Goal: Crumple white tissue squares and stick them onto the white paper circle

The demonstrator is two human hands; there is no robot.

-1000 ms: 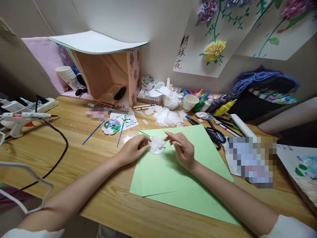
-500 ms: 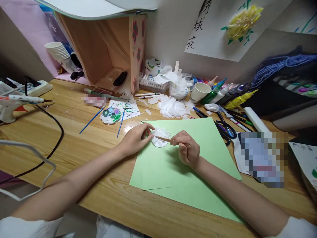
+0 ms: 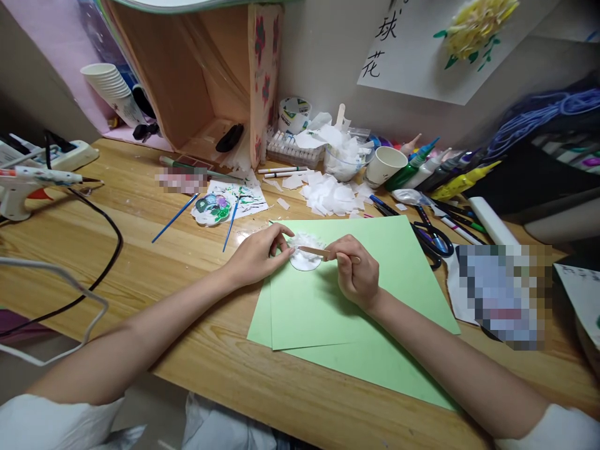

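A round white piece with a ruffled upper part [image 3: 305, 259] lies on green paper sheets [image 3: 389, 325] near their upper left. My left hand [image 3: 260, 253] rests at its left edge, thumb and fingertips closed together; what they pinch, if anything, is too small to make out. My right hand [image 3: 354, 269] is closed on a thin wooden stick [image 3: 313, 251], whose flat tip points left over the white piece. A pile of white paper pieces [image 3: 330, 194] lies beyond the sheets.
Behind stand a paper cup [image 3: 385, 166], a bowl of scraps [image 3: 347, 164] and paint bottles [image 3: 417, 169]. Scissors [image 3: 434, 240] lie right of the sheets. Paintbrushes [image 3: 175, 217] and a palette [image 3: 210, 209] are left; a glue gun [image 3: 28, 184] is far left.
The camera view has shifted slightly, moving the scene up. The stick's tip sits a little farther right over the white piece and looks more level. Both hands keep nearly the same pose.
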